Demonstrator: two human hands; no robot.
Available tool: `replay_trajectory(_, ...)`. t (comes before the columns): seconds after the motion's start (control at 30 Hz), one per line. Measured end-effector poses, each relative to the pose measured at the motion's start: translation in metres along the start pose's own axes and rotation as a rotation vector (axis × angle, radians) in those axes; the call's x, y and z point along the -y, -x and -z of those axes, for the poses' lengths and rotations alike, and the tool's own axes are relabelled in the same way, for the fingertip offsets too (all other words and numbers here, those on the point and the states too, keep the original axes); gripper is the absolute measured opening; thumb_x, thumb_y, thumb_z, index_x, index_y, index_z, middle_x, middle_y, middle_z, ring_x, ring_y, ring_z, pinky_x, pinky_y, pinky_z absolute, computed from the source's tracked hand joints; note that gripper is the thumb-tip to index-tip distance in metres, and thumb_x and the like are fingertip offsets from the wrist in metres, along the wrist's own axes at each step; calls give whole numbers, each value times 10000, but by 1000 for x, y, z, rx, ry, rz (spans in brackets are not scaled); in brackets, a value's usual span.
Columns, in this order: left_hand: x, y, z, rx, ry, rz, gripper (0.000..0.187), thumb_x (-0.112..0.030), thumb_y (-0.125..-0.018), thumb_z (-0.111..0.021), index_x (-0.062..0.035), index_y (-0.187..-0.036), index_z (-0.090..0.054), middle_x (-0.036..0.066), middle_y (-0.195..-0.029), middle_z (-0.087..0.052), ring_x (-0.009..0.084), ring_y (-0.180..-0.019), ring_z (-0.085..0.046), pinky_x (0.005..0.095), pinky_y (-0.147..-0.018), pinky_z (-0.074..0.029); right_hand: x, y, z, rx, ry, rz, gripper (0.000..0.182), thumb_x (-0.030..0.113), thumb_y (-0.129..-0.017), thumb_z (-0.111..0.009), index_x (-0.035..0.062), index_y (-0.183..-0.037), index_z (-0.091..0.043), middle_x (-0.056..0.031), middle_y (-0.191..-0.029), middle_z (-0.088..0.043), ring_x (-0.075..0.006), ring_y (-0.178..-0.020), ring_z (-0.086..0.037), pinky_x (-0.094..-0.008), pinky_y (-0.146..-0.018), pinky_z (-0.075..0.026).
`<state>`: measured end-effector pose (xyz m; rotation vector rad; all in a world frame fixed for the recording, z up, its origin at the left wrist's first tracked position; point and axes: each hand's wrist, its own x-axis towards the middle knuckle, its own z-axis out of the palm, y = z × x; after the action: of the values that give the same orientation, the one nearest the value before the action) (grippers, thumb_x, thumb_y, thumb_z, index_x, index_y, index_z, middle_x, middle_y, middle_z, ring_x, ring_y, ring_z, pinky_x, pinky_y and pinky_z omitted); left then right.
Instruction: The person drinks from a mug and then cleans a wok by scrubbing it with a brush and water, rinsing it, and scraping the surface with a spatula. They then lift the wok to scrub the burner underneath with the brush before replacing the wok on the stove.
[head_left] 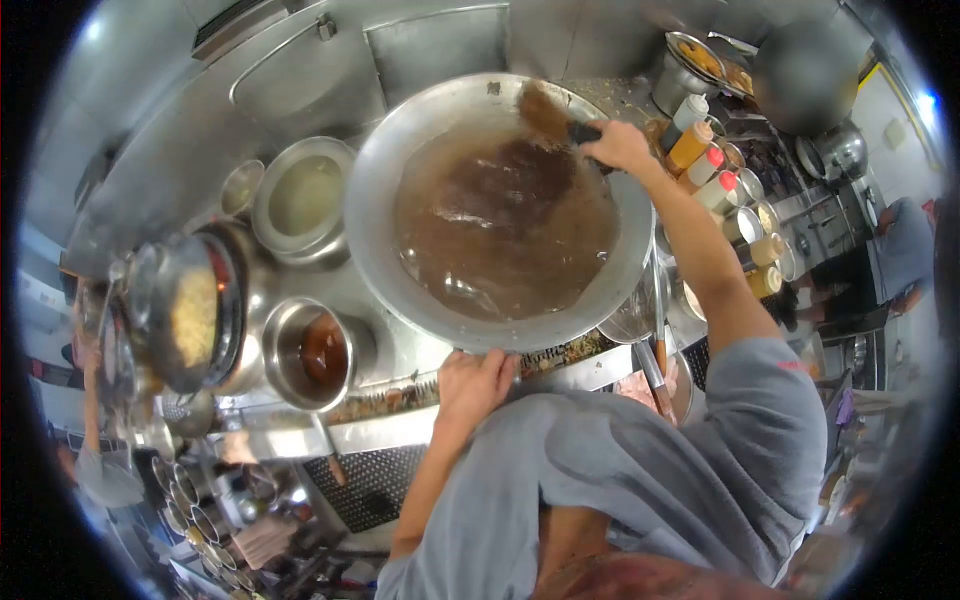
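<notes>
A large round steel wok (400,220), centre of the desk and full of murky brown water, looks heavy, slippery and sloshy. The left hand (475,385) clamps its near rim; the right hand (620,147) closes around a dark-handled brush (548,115) at the far rim.

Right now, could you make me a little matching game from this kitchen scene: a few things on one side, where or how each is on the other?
Things:
1. wok
2. brush
3. left hand
4. squeeze bottles

Places or states:
A. gripping the wok's near rim
B. right of the wok, capped red and white
C. holds brown, foamy water
D. held by the right hand at the wok's far edge

Pairs: 1-C, 2-D, 3-A, 4-B
</notes>
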<state>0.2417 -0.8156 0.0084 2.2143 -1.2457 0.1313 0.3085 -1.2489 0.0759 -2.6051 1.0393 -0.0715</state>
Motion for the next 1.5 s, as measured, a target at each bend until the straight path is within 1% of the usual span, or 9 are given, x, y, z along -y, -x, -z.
replay_trajectory(0.23,2,2,-2,-11,7,-14,255,-253,-875,-706,-110,-691,-602,71,-482,-545,274,-465,-553,378,-574,-445,2,-1,2,-106,-90,-1,640,463,-644,-757,181,-1216,-707,-182,-1112,-709,-342,-1041,-678,-402,-925,-529)
replay_trajectory(0.63,1,1,-1,-1,10,4,251,-256,-879,-704,-105,-706,-601,74,-493,-549,283,-466,-550,394,-566,-446,6,-5,8,78,89,22,646,463,-688,-753,195,-1270,-676,-152,-1146,-710,-341,-1073,-672,-414,-965,-511)
replay_trajectory(0.7,1,2,-1,-23,0,-12,256,-256,-881,-703,-104,-704,-596,77,-493,-548,284,-465,-547,392,-570,-442,2,-7,9,-122,-80,22,660,475,-636,-767,182,-1224,-703,-183,-1057,-725,-362,-1002,-688,-401,-927,-536)
replay_trajectory(0.83,2,2,-4,-35,5,-8,261,-255,-885,-699,-106,-699,-592,72,-482,-540,281,-462,-546,387,-575,-439,2,0,-1,8,198,105,618,457,-691,-738,217,-1257,-684,-145,-1117,-719,-342,-1027,-690,-405,-918,-541)
replay_trajectory(0.97,3,3,-4,-1,11,2,257,-255,-890,-694,-106,-704,-597,62,-473,-538,270,-444,-538,379,-576,-434,3,-4,13,-88,-48,-14,627,454,-681,-746,223,-1260,-682,-143,-1174,-701,-341,-1086,-666,-413,-951,-527)
replay_trajectory(1.1,4,3,-6,-4,23,-5,247,-251,-890,-694,-106,-711,-606,60,-474,-542,261,-433,-533,375,-582,-436,10,1,4,-16,188,88,603,439,-686,-729,212,-1243,-691,-160,-1117,-716,-342,-1041,-685,-431,-912,-539)
replay_trajectory(1.23,3,3,-3,-2,30,5,240,-248,-889,-694,-107,-714,-610,59,-474,-540,259,-438,-538,371,-589,-443,9,-2,5,-92,-47,2,668,474,-681,-757,203,-1285,-663,-177,-1159,-700,-350,-1081,-667,-416,-938,-528)
replay_trajectory(1.43,5,3,-5,-8,16,2,236,-250,-885,-698,-112,-714,-612,55,-475,-538,256,-443,-541,369,-587,-443,15,-5,4,11,111,30,631,469,-726,-725,211,-1297,-655,-174,-1193,-686,-359,-1108,-651,-434,-962,-515)
replay_trajectory(1.5,5,4,-6,-14,4,-4,238,-254,-883,-700,-115,-711,-611,56,-481,-543,257,-452,-548,370,-587,-444,12,-2,-5,-143,-83,26,636,480,-665,-752,210,-1238,-693,-188,-1078,-717,-360,-1031,-680,-430,-928,-529)
